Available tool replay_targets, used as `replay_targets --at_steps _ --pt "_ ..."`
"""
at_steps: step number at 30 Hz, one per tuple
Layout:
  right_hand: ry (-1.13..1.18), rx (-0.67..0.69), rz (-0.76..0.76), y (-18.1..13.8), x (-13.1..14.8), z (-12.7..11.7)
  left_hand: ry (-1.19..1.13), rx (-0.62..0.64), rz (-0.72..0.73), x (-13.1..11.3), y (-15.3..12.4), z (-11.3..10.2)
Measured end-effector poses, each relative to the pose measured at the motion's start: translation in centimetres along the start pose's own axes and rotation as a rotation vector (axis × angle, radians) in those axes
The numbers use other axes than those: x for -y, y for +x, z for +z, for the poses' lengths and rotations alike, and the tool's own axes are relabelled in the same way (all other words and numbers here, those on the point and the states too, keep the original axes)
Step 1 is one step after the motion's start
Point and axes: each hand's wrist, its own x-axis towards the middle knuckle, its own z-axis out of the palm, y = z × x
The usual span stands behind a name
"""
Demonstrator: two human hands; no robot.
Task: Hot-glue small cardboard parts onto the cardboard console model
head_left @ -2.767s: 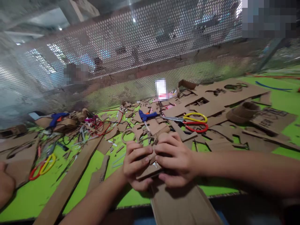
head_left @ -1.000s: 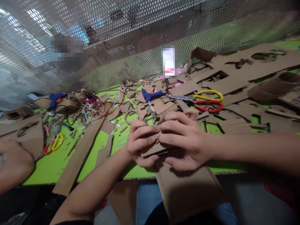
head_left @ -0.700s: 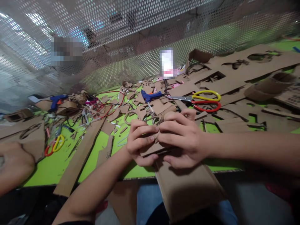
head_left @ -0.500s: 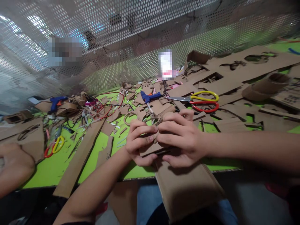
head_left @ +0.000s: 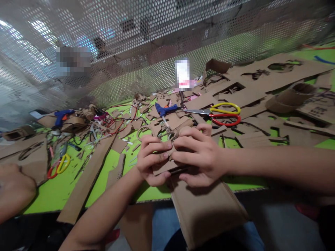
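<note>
Both hands grip a small flat cardboard piece point(head_left: 162, 168) near the table's front edge. My left hand point(head_left: 153, 160) clasps its left end, fingers on top and thumb under the near edge. Over the right part lies my right hand point(head_left: 197, 157), its fingers curled on the top and its thumb along the near side; it hides much of the piece. Below them a long cardboard panel point(head_left: 206, 209) slopes down over the table edge towards my lap. Just beyond the hands are a blue glue gun point(head_left: 166, 110) and scissors point(head_left: 225, 114) with yellow and red handles.
Cardboard scraps cover the green table point(head_left: 102, 181). Left are a second blue glue gun point(head_left: 61, 118), other scissors point(head_left: 60, 166), a long cardboard strip point(head_left: 89, 181) and another person's hand point(head_left: 17, 184). A cardboard tube point(head_left: 290, 97) lies right. A perforated metal screen point(head_left: 125, 62) stands behind.
The view has shifted slightly, so most things sit a little further left. Both hands keep the same grip on the cardboard piece.
</note>
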Motion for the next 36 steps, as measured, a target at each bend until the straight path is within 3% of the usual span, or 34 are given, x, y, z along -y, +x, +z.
replay_targets --at_steps 8,36 --pt "0.000 0.032 -0.010 -0.01 0.02 -0.13 0.077 -0.001 -0.029 -0.21 -0.33 -0.35" --pt "-0.015 0.084 0.023 -0.09 0.23 -0.32 -0.009 0.066 -0.039 0.24 0.12 -0.52"
